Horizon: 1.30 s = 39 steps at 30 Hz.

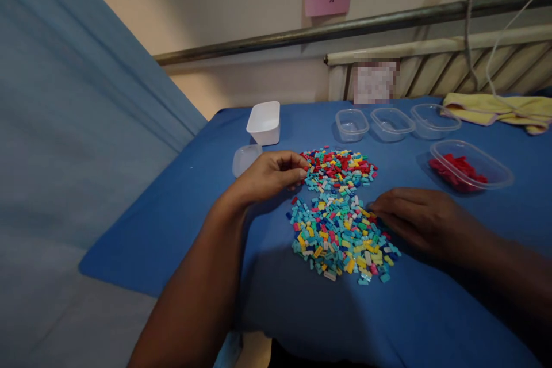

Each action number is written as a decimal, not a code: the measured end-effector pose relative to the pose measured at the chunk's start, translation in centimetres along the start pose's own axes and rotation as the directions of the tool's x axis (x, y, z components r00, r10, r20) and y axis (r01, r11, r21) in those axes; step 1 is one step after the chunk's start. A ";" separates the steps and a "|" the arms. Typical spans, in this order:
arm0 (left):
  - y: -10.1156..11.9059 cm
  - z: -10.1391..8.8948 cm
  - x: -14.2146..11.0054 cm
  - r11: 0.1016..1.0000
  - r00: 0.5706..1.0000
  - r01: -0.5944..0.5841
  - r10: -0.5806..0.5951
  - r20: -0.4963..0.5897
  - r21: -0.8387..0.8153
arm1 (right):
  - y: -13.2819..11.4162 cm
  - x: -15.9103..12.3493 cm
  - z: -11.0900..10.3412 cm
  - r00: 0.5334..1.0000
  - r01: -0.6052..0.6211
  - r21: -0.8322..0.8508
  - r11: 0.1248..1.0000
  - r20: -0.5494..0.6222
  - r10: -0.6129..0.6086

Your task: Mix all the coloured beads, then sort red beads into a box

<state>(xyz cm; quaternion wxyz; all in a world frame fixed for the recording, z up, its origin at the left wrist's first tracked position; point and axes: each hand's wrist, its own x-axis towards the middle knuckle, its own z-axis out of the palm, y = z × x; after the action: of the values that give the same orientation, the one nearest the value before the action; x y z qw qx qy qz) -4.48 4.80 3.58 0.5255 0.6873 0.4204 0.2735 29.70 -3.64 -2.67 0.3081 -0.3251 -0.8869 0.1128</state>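
Note:
Small toy building bricks in many colours lie in two touching heaps on a blue-covered table. Red pieces are plentiful in the far heap (338, 167); the near heap (340, 236) is mostly turquoise and yellow. At the far heap's left edge, my left hand (273, 173) has thumb and forefinger pinched, with a bit of red showing at the tips. My right hand (416, 218) rests by the near heap's right side, fingers pressed together, and what they may hold is hidden. Red bricks (461, 169) fill part of a clear plastic tub (500, 175) beyond it.
A white container (265, 123) stands at the back left, with a translucent lid or shallow tub (245, 160) before it. Clear tubs (351, 125) line the back. A yellow cloth (478, 108) lies back right. The blue table (194, 213) meets a wall with a radiator (431, 69).

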 end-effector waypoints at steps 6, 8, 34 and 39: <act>0.7 7.2 1.0 0.909 0.997 0.082 -0.068 0.048 -0.408 | -2.4 1.6 0.9 0.965 -0.092 0.066 0.994 -0.240 0.105; 0.9 9.3 1.0 0.867 0.998 0.068 -0.065 0.023 -0.494 | -3.0 2.2 1.1 0.950 -0.082 0.054 0.995 -0.299 0.094; 0.2 11.9 0.5 0.943 0.990 0.062 -0.100 -0.100 -0.328 | -2.5 2.5 1.9 0.922 -0.216 0.109 0.970 -0.303 0.239; -0.1 11.7 0.7 0.943 0.991 0.032 -0.073 -0.113 -0.332 | -2.8 2.7 1.8 0.933 -0.178 0.160 0.971 -0.286 0.218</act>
<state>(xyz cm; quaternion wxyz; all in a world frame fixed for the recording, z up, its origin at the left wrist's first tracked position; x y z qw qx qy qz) 5.39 -0.35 -0.02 0.6129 0.5601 0.4187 0.3679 25.59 -3.99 -1.67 0.4473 -0.4053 -0.7830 0.1505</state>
